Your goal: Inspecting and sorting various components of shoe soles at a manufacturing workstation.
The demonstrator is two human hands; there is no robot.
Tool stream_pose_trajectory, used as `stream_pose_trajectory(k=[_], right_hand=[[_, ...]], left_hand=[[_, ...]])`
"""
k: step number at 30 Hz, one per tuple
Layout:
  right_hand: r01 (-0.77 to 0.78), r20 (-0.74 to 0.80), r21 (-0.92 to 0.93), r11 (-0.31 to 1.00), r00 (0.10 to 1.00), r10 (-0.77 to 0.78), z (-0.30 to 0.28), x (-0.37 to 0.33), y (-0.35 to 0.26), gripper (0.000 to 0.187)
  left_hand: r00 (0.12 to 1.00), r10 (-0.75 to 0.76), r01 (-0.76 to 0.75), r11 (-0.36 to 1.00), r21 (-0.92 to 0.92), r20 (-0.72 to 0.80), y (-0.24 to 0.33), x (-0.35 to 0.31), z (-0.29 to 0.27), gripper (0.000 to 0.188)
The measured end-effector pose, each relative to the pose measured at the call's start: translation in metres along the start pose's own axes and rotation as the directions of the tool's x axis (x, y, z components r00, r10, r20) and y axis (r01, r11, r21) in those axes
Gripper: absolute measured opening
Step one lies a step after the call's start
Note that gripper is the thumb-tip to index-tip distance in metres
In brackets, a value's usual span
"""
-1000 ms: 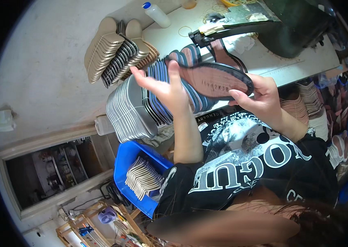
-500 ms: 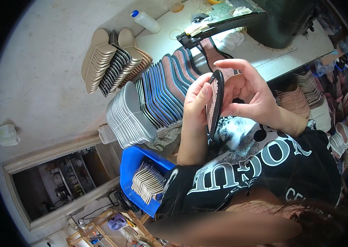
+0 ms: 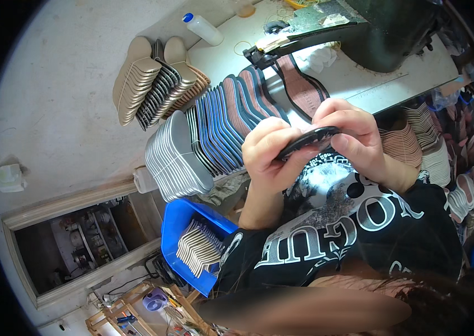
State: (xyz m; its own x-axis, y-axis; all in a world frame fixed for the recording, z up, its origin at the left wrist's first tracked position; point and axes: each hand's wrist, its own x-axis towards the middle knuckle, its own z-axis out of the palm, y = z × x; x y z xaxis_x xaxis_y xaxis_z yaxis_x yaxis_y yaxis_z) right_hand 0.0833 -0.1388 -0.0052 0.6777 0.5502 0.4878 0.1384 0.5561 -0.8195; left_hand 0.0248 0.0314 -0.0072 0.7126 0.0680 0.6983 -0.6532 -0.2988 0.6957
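Observation:
Between my two hands is a shoe insole (image 3: 308, 140) with a black edge, seen nearly edge-on. My left hand (image 3: 270, 152) is closed on its left end, thumb underneath and fingers over the top. On its right end my right hand (image 3: 356, 134) is closed too, thumb and fingers pinching the edge. Just beyond my hands, a pink insole with a dark border (image 3: 302, 89) lies on the white table near the sewing machine arm (image 3: 310, 40). A long row of pink and dark-edged insoles (image 3: 223, 123) is stacked left of my hands.
Grey insoles (image 3: 175, 162) bundled with bands stand at the left, with beige and black bundles (image 3: 139, 78) behind them. A blue bin (image 3: 174, 235) holds more insoles. A white bottle with a blue cap (image 3: 204, 29) stands at the back. More stacks (image 3: 402, 147) sit at right.
The insole has swung from upright to nearly level. My right hand, earlier spread apart beside it, has come down and closed on its right end; my left hand has turned with it.

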Motion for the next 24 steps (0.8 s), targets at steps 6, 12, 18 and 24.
stream_pose_trajectory(k=[6, 12, 18, 24], right_hand=[[-0.003, -0.007, -0.004, 1.000, 1.000, 0.003, -0.002, 0.002, -0.001, 0.020], [0.038, -0.039, -0.190, 0.981, 0.998, -0.046, -0.005, 0.001, -0.001, 0.023], [-0.129, -0.009, -0.214, 0.968, 0.991, 0.130, -0.014, 0.006, 0.008, 0.066], [-0.504, 0.335, -0.097, 0.858, 0.795, 0.505, -0.023, -0.003, 0.024, 0.072]], left_hand=[[0.983, 0.184, -0.178, 0.964, 0.197, -0.009, 0.004, 0.008, 0.006, 0.032], [0.982, 0.189, -0.185, 0.941, 0.283, 0.013, 0.002, 0.009, 0.010, 0.028], [0.910, -0.289, 0.262, 0.956, -0.128, -0.297, -0.008, 0.005, 0.011, 0.025], [0.386, -0.879, 0.175, 0.368, -0.913, -0.280, -0.041, 0.023, -0.035, 0.033]])
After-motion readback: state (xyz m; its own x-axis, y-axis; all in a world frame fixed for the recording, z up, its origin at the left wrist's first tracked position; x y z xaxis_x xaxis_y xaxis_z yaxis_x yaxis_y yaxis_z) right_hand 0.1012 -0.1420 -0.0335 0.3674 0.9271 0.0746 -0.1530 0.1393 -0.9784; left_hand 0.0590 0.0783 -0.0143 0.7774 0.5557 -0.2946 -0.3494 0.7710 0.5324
